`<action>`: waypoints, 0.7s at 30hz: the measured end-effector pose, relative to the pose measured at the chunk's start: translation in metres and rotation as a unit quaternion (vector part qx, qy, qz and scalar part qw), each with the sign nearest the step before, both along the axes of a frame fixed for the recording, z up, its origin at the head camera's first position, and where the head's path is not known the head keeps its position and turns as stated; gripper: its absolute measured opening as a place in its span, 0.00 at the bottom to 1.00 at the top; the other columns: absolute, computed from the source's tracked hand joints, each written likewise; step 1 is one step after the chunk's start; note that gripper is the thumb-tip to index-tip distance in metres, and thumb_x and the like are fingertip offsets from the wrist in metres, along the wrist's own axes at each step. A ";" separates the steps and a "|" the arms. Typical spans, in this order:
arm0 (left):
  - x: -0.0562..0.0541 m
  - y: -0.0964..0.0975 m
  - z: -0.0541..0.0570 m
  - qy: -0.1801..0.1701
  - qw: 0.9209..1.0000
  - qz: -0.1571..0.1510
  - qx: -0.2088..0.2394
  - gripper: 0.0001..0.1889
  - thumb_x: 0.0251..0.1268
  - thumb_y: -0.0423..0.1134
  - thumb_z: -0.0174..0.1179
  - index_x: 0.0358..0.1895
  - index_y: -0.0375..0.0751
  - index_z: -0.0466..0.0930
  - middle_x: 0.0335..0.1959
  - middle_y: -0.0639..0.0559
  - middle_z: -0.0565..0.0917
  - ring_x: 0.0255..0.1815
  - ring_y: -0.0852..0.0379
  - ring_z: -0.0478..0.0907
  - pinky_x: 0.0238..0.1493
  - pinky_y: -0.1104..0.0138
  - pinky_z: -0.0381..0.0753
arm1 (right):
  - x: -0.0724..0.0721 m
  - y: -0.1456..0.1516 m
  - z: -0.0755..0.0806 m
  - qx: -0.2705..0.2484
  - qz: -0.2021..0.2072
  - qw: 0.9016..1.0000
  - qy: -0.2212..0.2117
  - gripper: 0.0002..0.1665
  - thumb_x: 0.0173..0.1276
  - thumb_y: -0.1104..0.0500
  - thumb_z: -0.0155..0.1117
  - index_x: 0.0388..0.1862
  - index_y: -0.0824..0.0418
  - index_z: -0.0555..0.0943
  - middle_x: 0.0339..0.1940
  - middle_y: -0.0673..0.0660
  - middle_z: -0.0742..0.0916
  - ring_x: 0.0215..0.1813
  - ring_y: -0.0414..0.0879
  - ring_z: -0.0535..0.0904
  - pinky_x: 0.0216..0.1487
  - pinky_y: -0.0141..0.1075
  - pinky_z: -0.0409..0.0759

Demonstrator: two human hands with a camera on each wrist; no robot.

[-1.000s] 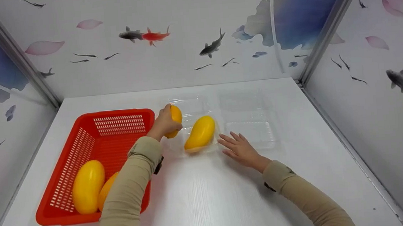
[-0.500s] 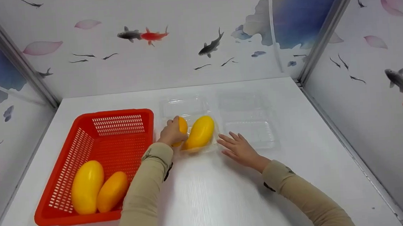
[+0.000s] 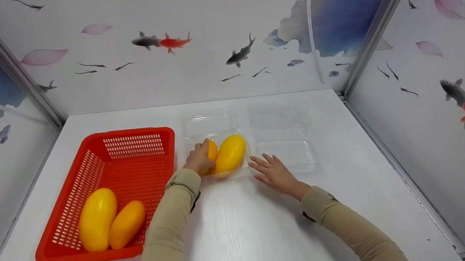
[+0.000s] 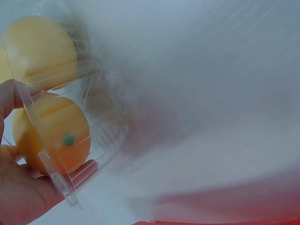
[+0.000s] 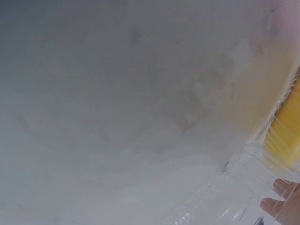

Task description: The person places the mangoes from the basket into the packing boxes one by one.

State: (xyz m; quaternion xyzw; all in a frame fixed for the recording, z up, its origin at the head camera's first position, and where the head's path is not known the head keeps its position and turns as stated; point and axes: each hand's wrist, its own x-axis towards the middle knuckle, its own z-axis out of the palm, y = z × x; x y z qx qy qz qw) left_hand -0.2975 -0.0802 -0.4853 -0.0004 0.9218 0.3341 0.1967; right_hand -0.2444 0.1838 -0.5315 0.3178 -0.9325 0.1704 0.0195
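In the head view my left hand (image 3: pixel 199 158) grips a small orange-yellow mango (image 3: pixel 212 149) inside the near half of a clear plastic clamshell box (image 3: pixel 209 124). A larger yellow mango (image 3: pixel 231 152) lies tilted right beside it in the same half. The left wrist view looks through the clear wall: thumb and fingers lie around the smaller mango (image 4: pixel 56 131), whose end has a green dot. My right hand (image 3: pixel 275 174) has its fingers spread, fingertips close to the box's right side, and holds nothing.
A red slotted basket (image 3: pixel 127 170) stands on the left, with a big yellow mango (image 3: pixel 98 219) and a smaller orange one (image 3: pixel 127 224) at its near end. Another clear box (image 3: pixel 285 153) lies opened on the right of the white table (image 3: pixel 231 229). Printed walls (image 3: pixel 196 75) enclose the back and sides.
My left hand has carried the small mango from the box's left edge rightward and nearer, down beside the larger mango. The right hand stays almost still.
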 end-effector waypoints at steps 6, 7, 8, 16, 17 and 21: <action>-0.001 -0.002 -0.009 0.003 1.000 -0.011 0.003 0.48 0.50 0.32 0.62 0.73 0.48 0.41 0.69 0.42 0.52 0.63 0.42 0.54 0.66 0.50 0.53 | 0.000 0.000 0.000 -0.004 -0.006 1.000 -0.012 0.28 0.70 0.49 0.49 0.67 0.53 0.65 0.70 0.51 0.66 0.70 0.61 0.56 0.67 0.60 0.48; -0.001 -0.003 -0.010 0.007 1.000 -0.016 -0.003 0.48 0.50 0.32 0.62 0.73 0.47 0.42 0.69 0.41 0.52 0.63 0.41 0.54 0.66 0.49 0.52 | 0.000 0.000 0.000 -0.003 -0.006 1.000 -0.011 0.28 0.70 0.48 0.49 0.67 0.53 0.65 0.70 0.51 0.66 0.70 0.61 0.56 0.67 0.60 0.48; -0.001 -0.003 -0.011 0.010 1.000 -0.018 -0.008 0.48 0.50 0.31 0.62 0.73 0.46 0.42 0.69 0.41 0.52 0.64 0.41 0.54 0.67 0.49 0.51 | 0.000 0.000 0.000 -0.001 -0.006 1.000 -0.009 0.28 0.70 0.48 0.49 0.67 0.53 0.65 0.70 0.51 0.66 0.70 0.61 0.56 0.67 0.60 0.48; -0.002 -0.002 -0.011 0.016 0.999 -0.023 -0.039 0.46 0.52 0.31 0.62 0.72 0.44 0.43 0.69 0.40 0.52 0.64 0.41 0.55 0.68 0.51 0.48 | -0.001 -0.001 0.000 0.010 -0.005 1.000 -0.003 0.28 0.70 0.49 0.48 0.67 0.53 0.65 0.70 0.52 0.66 0.69 0.62 0.57 0.66 0.60 0.49; -0.002 -0.002 -0.011 0.016 0.999 -0.023 -0.043 0.46 0.52 0.31 0.62 0.72 0.44 0.43 0.69 0.40 0.53 0.63 0.41 0.55 0.68 0.51 0.48 | 0.000 -0.001 0.000 0.009 -0.004 1.000 -0.003 0.28 0.70 0.49 0.49 0.67 0.53 0.65 0.70 0.52 0.66 0.69 0.62 0.57 0.66 0.60 0.49; 0.000 -0.001 -0.009 0.038 0.998 -0.021 -0.053 0.43 0.54 0.34 0.60 0.72 0.43 0.45 0.69 0.39 0.54 0.64 0.41 0.54 0.68 0.53 0.51 | 0.000 0.000 0.000 0.003 -0.003 1.000 -0.004 0.28 0.70 0.49 0.49 0.67 0.54 0.65 0.69 0.53 0.66 0.69 0.62 0.57 0.66 0.61 0.49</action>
